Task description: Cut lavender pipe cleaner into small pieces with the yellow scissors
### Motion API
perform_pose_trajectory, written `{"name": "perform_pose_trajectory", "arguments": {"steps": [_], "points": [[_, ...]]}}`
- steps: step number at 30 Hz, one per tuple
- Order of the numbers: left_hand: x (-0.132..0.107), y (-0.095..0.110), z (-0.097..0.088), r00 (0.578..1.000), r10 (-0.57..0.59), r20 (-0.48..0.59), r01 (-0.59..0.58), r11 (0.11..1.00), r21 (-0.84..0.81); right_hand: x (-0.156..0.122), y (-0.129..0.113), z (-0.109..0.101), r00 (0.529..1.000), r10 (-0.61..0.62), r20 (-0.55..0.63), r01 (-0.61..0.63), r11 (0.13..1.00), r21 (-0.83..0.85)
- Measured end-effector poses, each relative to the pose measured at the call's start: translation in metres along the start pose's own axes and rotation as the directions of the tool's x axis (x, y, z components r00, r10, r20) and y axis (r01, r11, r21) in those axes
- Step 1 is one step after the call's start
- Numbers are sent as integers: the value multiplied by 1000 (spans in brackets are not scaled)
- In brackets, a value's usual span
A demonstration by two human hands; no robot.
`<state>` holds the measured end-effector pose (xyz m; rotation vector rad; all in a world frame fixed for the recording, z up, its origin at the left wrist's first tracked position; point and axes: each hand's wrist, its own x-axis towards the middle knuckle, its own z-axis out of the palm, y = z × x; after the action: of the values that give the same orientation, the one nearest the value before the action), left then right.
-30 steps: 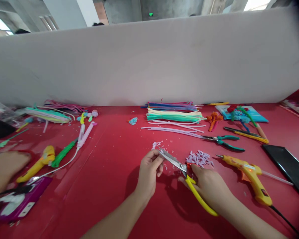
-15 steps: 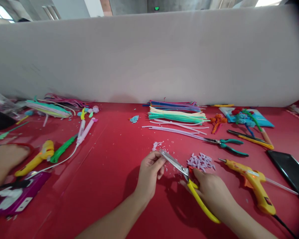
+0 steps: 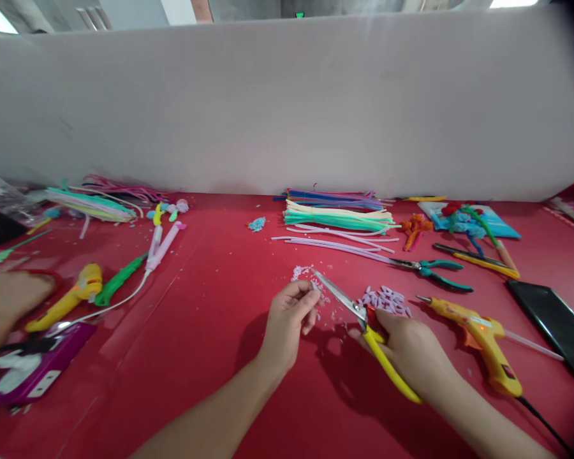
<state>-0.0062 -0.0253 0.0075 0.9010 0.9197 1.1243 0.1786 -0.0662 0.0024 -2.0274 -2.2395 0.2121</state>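
I have the right hand [image 3: 406,344] wrapped round the scissors [image 3: 339,294], blades near the left hand [image 3: 284,322], which pinches a lilac bit [image 3: 315,287]. Farther off, my feed shows heaped lilac pieces [image 3: 385,299], pliers [image 3: 428,267], then bundled stems [image 3: 339,220].

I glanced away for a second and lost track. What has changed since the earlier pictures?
The scissors, in the right hand, have shifted slightly right and farther from the person, so the blades no longer overlap the left hand. The left hand still pinches a small lilac piece. The pliers, glue gun and phone stayed put.
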Motion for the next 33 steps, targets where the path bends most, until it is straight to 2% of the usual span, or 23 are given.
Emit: {"name": "perform_pose_trajectory", "arguments": {"steps": [4, 7, 9, 11, 14, 16, 18, 20, 22, 27, 30, 33], "points": [[0, -3, 2, 996, -72, 47, 72, 997, -6, 2, 2, -6, 998, 48, -47, -44, 996, 83], [-1, -7, 5, 984, -132, 119, 128, 991, 45, 3, 1, -5, 998, 57, -27, -48, 962, 269], [-2, -9, 7, 965, -181, 190, 164, 981, 102, 2, -1, -4, 999, 50, 3, -45, 882, 469], [-5, -10, 9, 937, -227, 265, 187, 968, 167, 1, -4, -5, 999, 38, 24, -44, 745, 665], [-8, -9, 13, 885, -290, 365, 204, 945, 256, -1, -9, -12, 997, 8, 77, -69, 557, 828], [-9, -8, 14, 855, -323, 405, 207, 930, 303, -2, -11, -18, 992, -3, 126, -107, 503, 858], [-10, -8, 15, 842, -337, 422, 197, 920, 340, -3, -12, -21, 988, -2, 156, -135, 491, 861], [-10, -10, 15, 851, -324, 413, 168, 914, 370, -2, -13, -21, 988, 8, 156, -139, 501, 854], [-11, -12, 15, 878, -291, 381, 130, 909, 396, -2, -13, -17, 992, 17, 128, -118, 529, 841], [-13, -17, 17, 926, -215, 310, 66, 901, 429, -1, -9, -4, 998, 23, 54, -55, 687, 724], [-10, -15, 15, 961, -171, 217, 89, 935, 344, -2, -5, -6, 1000, 9, 5, -10, 838, 545], [-5, -12, 11, 995, -74, 64, 62, 984, 167, -2, -1, -9, 997, 26, -70, -4, 958, 288]]}}
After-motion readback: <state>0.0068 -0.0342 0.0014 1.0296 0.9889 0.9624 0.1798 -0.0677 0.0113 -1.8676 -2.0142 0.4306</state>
